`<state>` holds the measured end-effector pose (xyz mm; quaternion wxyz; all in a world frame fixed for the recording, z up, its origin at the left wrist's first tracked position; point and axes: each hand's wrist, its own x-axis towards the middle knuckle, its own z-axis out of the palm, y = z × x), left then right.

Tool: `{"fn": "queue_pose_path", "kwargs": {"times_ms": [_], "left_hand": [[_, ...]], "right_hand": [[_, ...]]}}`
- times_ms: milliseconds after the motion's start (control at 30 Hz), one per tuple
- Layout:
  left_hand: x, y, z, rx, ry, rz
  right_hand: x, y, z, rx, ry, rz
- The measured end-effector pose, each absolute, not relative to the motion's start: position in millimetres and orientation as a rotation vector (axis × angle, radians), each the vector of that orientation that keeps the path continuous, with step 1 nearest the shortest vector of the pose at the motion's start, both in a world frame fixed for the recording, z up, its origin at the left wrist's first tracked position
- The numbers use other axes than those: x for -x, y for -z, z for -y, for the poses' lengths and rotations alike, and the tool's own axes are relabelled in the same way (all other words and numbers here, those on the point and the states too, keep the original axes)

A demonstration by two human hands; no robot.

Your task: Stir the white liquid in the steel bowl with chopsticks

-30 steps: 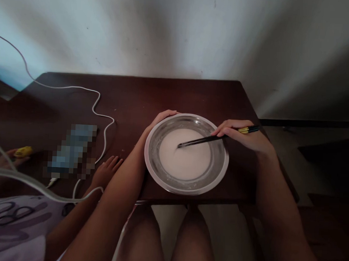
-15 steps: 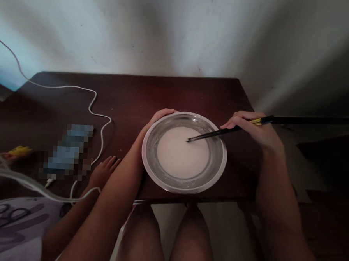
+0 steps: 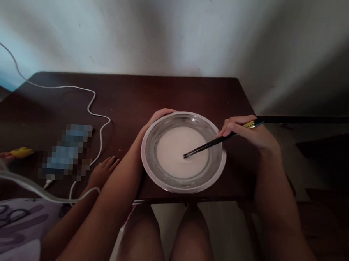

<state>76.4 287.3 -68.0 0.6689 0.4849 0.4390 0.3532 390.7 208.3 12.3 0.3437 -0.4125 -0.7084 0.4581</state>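
Note:
A round stainless steel bowl (image 3: 149,170) stands near the front edge of the dark wooden table, holding a smooth white liquid (image 3: 175,158). My left hand (image 3: 159,115) is wrapped round the bowl's left far side, its fingertips partly hidden behind the rim. In my right hand (image 3: 244,130), over the bowl's right rim, is a pair of black chopsticks (image 3: 204,147) with gold bands near their upper ends. The chopsticks slant down to the left, and their tips dip into the liquid near its middle.
A blurred-out phone (image 3: 66,150) lies on the table (image 3: 153,92) at left, with a white cable (image 3: 91,102) winding past it. Another person's hand (image 3: 103,171) rests beside my left forearm. A yellow object (image 3: 21,152) is at that person's other hand. A wall (image 3: 179,33) stands behind the table.
My right hand has shifted slightly left and down. The chopstick tips have moved through the liquid toward me. My left hand and the bowl stay in place.

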Motion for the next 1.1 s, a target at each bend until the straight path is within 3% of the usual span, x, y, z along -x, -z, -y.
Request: {"fn": "queue_pose_path", "kwargs": {"times_ms": [200,400,567,767,967,1100], "left_hand": [[-76.7,67.5,-289.2,-1.092,-0.784,-1.007],[-77.0,67.5,-289.5,-1.076,-0.789,-1.012],[-75.5,68.8,-290.8,-1.082,-0.801,-1.034],[-77.8,65.2,-288.0,-1.037,-0.780,-1.019],[-77.6,64.9,-287.0,-1.057,-0.787,-0.998],[-75.6,67.7,-289.3,-1.074,-0.786,-1.017]], "right_hand": [[-389.9,-9.0,-210.3,1.111,-1.053,1.803],[-388.7,-11.9,-208.3,1.078,-1.214,1.868],[-389.5,-11.0,-208.3,1.132,-1.081,1.785],[-391.7,-13.7,-207.6,1.066,-1.223,1.870],[-394.6,-7.9,-210.0,1.157,-1.072,1.746],[-394.5,-7.5,-209.8,1.083,-1.187,1.846]]}}
